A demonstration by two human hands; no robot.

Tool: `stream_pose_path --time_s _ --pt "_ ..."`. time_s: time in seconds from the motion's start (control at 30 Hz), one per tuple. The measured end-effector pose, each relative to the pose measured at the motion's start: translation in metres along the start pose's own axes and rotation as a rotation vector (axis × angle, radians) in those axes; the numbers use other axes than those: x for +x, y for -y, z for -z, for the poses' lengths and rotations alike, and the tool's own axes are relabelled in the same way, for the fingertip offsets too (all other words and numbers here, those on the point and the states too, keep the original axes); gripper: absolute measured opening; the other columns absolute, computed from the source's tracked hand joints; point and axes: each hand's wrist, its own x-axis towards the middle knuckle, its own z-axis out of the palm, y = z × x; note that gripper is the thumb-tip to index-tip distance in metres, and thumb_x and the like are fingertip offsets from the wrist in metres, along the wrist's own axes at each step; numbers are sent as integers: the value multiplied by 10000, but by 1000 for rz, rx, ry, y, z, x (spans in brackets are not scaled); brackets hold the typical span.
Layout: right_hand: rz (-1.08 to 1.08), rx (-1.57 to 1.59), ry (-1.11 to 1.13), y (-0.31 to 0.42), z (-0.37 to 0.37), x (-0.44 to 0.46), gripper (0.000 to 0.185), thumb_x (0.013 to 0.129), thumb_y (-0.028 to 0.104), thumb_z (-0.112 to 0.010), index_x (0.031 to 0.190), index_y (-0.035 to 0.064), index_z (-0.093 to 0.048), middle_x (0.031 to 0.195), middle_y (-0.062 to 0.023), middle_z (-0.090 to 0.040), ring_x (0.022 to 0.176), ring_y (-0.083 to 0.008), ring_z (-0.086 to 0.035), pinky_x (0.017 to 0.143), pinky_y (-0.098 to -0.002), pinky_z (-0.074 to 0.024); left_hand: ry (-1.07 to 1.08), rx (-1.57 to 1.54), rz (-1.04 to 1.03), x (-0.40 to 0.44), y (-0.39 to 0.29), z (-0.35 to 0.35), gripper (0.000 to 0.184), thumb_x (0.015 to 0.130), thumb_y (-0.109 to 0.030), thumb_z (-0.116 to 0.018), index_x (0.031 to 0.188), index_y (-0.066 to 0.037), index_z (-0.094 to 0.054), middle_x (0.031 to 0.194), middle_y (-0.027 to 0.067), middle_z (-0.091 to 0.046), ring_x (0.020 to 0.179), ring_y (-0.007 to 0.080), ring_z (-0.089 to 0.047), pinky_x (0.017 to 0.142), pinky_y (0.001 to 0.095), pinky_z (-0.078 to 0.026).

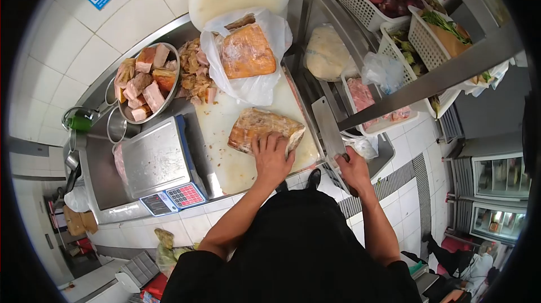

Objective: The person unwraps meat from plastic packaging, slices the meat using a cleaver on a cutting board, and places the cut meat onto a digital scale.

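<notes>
Touching the meat with the left hand, spread out. Gripping the knife by its handle in the right hand.

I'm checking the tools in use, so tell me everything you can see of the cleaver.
The cleaver has a long, broad, nearly rectangular blade of what looks like grey metal, with a possible small hole near its far end. The right hand grips the handle and hides most of it. The blade points away from the person, to the right of the board, apart from the meat. How sharp it is can't be told.
</notes>
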Motion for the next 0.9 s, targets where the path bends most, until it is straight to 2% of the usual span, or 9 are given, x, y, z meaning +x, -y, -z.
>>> stream_pose_path --time_s 0.27,0.33,0.37,0.43,0.47,0.53,0.7,0.77,0.9 --pt "-4 83 12 -21 6 -5 343 909 321 -655 995 -2 -575 791 -267 -640 776 -466 -620 699 -488 -473 137 -28 101 -5 -20 -13 202 760 -85 -700 961 -80 -687 1007 99 -631 993 311 -598 912 515 -422" --pt "19 66 18 -26 8 -4 342 907 320 -660 987 -1 -573 785 -267 -639 773 -466 -624 694 -491 -473 143 -112 196 -5 -19 -9 173 774 -52 -675 947 -51 -685 876 120 -659 801 332 -640 757 451 -491" --pt "22 74 23 -28 9 -3 342 907 320 -660 987 -1 -573 785 -267 -639 773 -466 -624 694 -491 -473 144 -101 196 -5 -19 -9 173 774 -52 -675 947 -51 -685 876 120 -659 801 332 -640 757 451 -491" --pt "30 109 37 -31 12 -2 341 906 316 -663 966 -4 -560 769 -265 -635 760 -467 -622 684 -498 -467 78 -369 429 -4 -17 -13 132 809 -30 -632 932 -12 -675 735 103 -652 648 281 -632 607 396 -494" --pt "34 116 42 -35 12 -1 341 906 316 -663 966 -4 -560 769 -265 -635 760 -467 -622 684 -498 -467 77 -360 428 -2 -9 -17 132 809 -30 -632 932 -12 -675 735 103 -652 648 281 -632 607 396 -494" --pt "121 104 3 -44 11 2 341 908 315 -664 947 -5 -553 752 -260 -632 746 -464 -624 672 -503 -463 115 -664 672 10 7 -20 109 842 -9 -595 932 -6 -656 705 98 -665 553 151 -559 522 283 -412" --pt "107 179 61 -56 15 8 335 910 312 -664 930 -4 -556 713 -237 -617 704 -441 -615 648 -491 -457 112 -1067 944 26 32 -22 71 876 -67 -555 912 -76 -616 725 33 -633 590 138 -551 543 272 -424" --pt "108 202 70 -55 23 7 333 910 310 -667 923 -4 -558 702 -228 -612 685 -425 -610 638 -481 -456 -72 -1462 960 24 43 -28 161 874 -41 -551 1019 -34 -621 784 38 -633 638 135 -552 635 258 -474" --pt "108 263 130 -53 36 6 316 910 301 -673 950 0 -586 655 -182 -589 595 -322 -595 596 -437 -448 -273 -1538 1034 28 15 -23 148 887 -57 -558 1024 -55 -615 930 50 -639 776 163 -600 744 277 -499"
